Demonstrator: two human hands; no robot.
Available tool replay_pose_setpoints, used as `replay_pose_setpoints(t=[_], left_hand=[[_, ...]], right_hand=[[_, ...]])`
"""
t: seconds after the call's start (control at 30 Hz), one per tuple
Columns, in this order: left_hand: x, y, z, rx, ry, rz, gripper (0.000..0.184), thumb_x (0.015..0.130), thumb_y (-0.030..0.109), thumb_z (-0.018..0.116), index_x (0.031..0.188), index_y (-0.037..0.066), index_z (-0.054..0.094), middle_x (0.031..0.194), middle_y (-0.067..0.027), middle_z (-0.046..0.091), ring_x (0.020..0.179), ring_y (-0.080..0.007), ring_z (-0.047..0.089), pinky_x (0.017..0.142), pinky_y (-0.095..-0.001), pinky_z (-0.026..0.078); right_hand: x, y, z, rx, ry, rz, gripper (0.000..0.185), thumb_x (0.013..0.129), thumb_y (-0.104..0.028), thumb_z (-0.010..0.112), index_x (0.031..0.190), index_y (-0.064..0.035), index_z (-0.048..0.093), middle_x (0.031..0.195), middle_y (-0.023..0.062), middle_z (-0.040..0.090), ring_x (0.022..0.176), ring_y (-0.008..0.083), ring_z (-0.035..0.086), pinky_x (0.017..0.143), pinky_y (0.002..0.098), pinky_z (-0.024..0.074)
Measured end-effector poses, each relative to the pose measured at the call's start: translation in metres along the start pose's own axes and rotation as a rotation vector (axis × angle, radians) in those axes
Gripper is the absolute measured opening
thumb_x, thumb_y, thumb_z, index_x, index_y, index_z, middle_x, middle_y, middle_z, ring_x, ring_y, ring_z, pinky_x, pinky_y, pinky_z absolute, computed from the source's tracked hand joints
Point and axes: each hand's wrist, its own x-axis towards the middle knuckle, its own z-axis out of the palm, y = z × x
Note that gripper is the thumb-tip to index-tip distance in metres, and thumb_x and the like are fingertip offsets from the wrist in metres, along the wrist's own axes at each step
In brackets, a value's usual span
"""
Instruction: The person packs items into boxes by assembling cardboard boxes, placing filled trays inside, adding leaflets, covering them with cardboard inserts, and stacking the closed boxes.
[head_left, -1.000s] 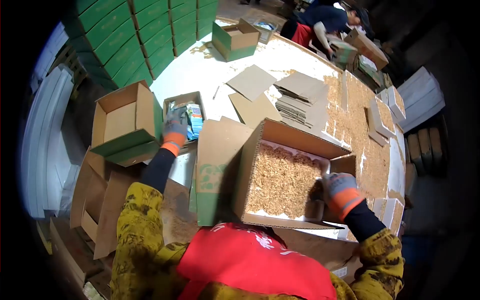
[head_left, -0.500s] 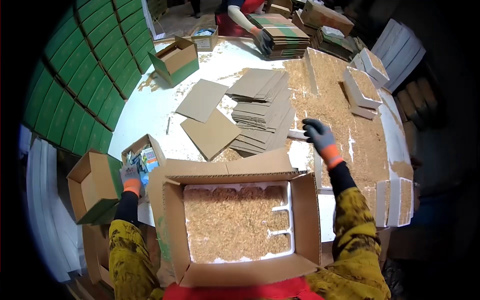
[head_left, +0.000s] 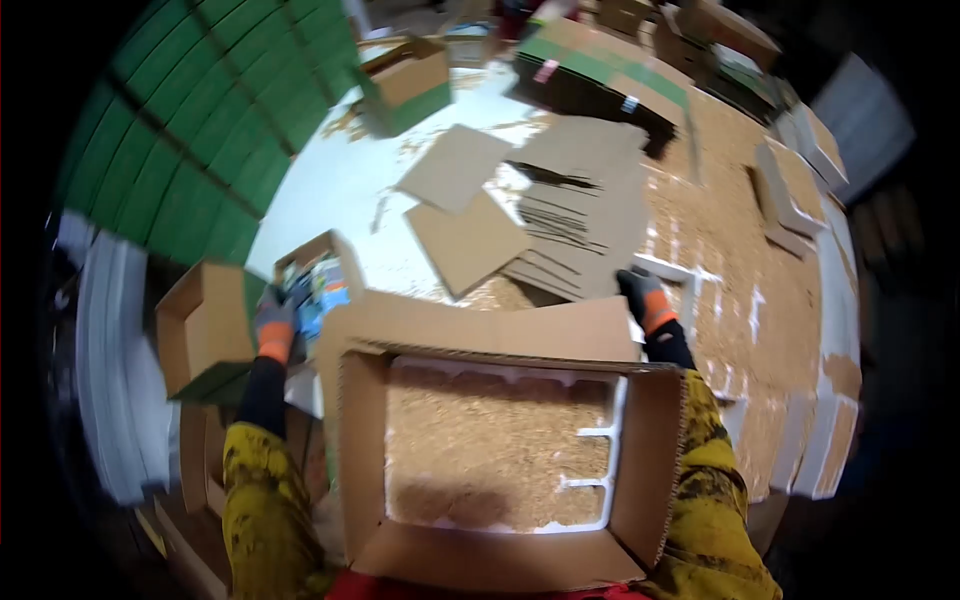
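Observation:
In front of me stands an open cardboard box [head_left: 515, 560], its far flap [head_left: 480, 325] folded outward. Inside lies a white foam tray [head_left: 617, 430] filled with a brown, sawdust-like material [head_left: 490, 440]. My left hand [head_left: 275, 325], in a grey and orange glove, is at the side of a small carton [head_left: 345, 262] of blue and white packets [head_left: 328, 288]; its fingertips are blurred and partly hidden. My right hand [head_left: 645, 298], gloved alike, is beside the right end of the far flap, fingers loosely bent, with nothing visible in them.
Flat cardboard sheets [head_left: 465, 240] lie mid-table, with a folded-carton stack [head_left: 600, 60] behind. Material-filled trays [head_left: 720, 220] cover the right side. Green cartons [head_left: 200, 120] are piled at left, near an open box [head_left: 205, 325]. Another person's sleeve [head_left: 550, 12] shows at the back.
My view has shifted and tilted. My right hand has come down and closer to the box's far flap. The folded-carton stack has moved nearer over the table. My left hand stays by the packet carton.

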Motion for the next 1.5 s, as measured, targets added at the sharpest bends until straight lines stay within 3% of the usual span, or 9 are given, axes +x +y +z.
replay_pose_setpoints(t=[0.17,0.27,0.47,0.53,0.8,1.13,1.3,1.4,1.5], left_hand=[[0.007,-0.02,0.005,-0.056,0.086,0.085,0.055,0.081,0.03,0.06,0.131,0.016,0.044,0.112,-0.0252,0.06,0.101,-0.0424,0.058,0.087,-0.0491,0.046],[0.017,-0.027,0.016,0.046,0.109,0.089,0.044,0.077,0.033,0.066,0.117,0.014,0.059,0.109,-0.0166,0.063,0.101,-0.0342,0.06,0.088,-0.0426,0.047],[0.013,-0.012,0.016,0.276,0.072,0.022,0.041,0.078,0.039,0.067,0.108,0.011,0.064,0.105,-0.0119,0.065,0.101,-0.0301,0.061,0.085,-0.0397,0.048],[0.005,-0.009,0.014,0.343,0.068,0.066,0.04,0.079,0.041,0.064,0.105,0.011,0.065,0.103,-0.0124,0.065,0.099,-0.0297,0.062,0.083,-0.0396,0.048],[0.011,-0.024,0.027,0.216,0.082,0.088,0.042,0.086,0.047,0.055,0.099,0.009,0.067,0.101,-0.0171,0.066,0.095,-0.0328,0.062,0.082,-0.0415,0.048],[-0.02,0.032,-0.075,-1.229,0.093,-0.124,0.038,0.079,0.026,0.076,0.095,-0.007,0.065,0.084,-0.0082,0.067,0.069,-0.0137,0.061,0.061,-0.0266,0.051],[-0.174,0.173,-0.196,-1.178,-0.146,0.744,0.02,0.078,0.013,0.07,0.096,0.004,0.066,0.086,-0.0029,0.065,0.072,-0.0126,0.06,0.069,-0.0267,0.048],[-0.249,0.216,-0.21,0.106,-0.241,1.487,0.036,0.069,0.007,0.063,0.105,0.007,0.064,0.101,-0.0086,0.063,0.093,-0.0248,0.059,0.09,-0.0375,0.044],[-0.259,0.186,-0.204,0.075,0.027,1.436,0.037,0.073,0.017,0.063,0.109,0.008,0.061,0.113,-0.0139,0.058,0.11,-0.0301,0.053,0.103,-0.0431,0.033]], right_hand=[[0.012,-0.028,-0.019,-0.142,0.189,0.346,0.045,0.084,-0.041,0.064,0.091,0.0037,0.066,0.079,0.0101,0.066,0.069,0.0198,0.055,0.063,0.033,0.0444],[0.018,-0.001,-0.04,0.068,0.177,0.399,0.055,0.083,-0.047,0.066,0.099,0.0051,0.066,0.084,0.0074,0.067,0.073,0.0157,0.055,0.066,0.0308,0.0444],[-0.035,0.028,-0.13,0.352,0.278,0.325,0.022,0.085,-0.029,0.068,0.086,-0.0073,0.065,0.065,-0.0046,0.054,0.053,0.0068,0.042,0.048,0.024,0.0347],[-0.054,0.042,-0.165,0.335,0.357,0.298,0.029,0.084,-0.018,0.071,0.105,0.0027,0.066,0.092,0.0043,0.067,0.078,0.0105,0.06,0.071,0.025,0.0495],[-0.164,-0.069,-0.188,0.185,0.663,0.06,0.034,0.086,-0.018,0.07,0.112,0.0027,0.063,0.102,0.0054,0.067,0.088,0.0106,0.059,0.079,0.0238,0.0473],[-0.226,-0.136,-0.213,0.342,0.744,-0.022,0.037,0.086,-0.015,0.069,0.117,0.0033,0.06,0.109,0.0076,0.065,0.095,0.0124,0.059,0.084,0.0238,0.0472],[-0.224,-0.215,-0.184,0.146,0.727,-0.134,0.032,0.085,-0.011,0.069,0.112,0.0047,0.062,0.102,0.0079,0.067,0.09,0.0115,0.06,0.08,0.0245,0.0488],[-0.234,-0.297,-0.141,0.056,0.568,-0.325,0.032,0.081,-0.007,0.07,0.111,-0.0003,0.063,0.096,0.0077,0.067,0.09,0.0171,0.063,0.08,0.0305,0.0504],[-0.251,-0.366,-0.11,-0.555,0.471,-0.891,0.034,0.073,-0.002,0.066,0.106,-0.0088,0.065,0.094,0.0064,0.064,0.085,0.0247,0.061,0.072,0.0346,0.05]])
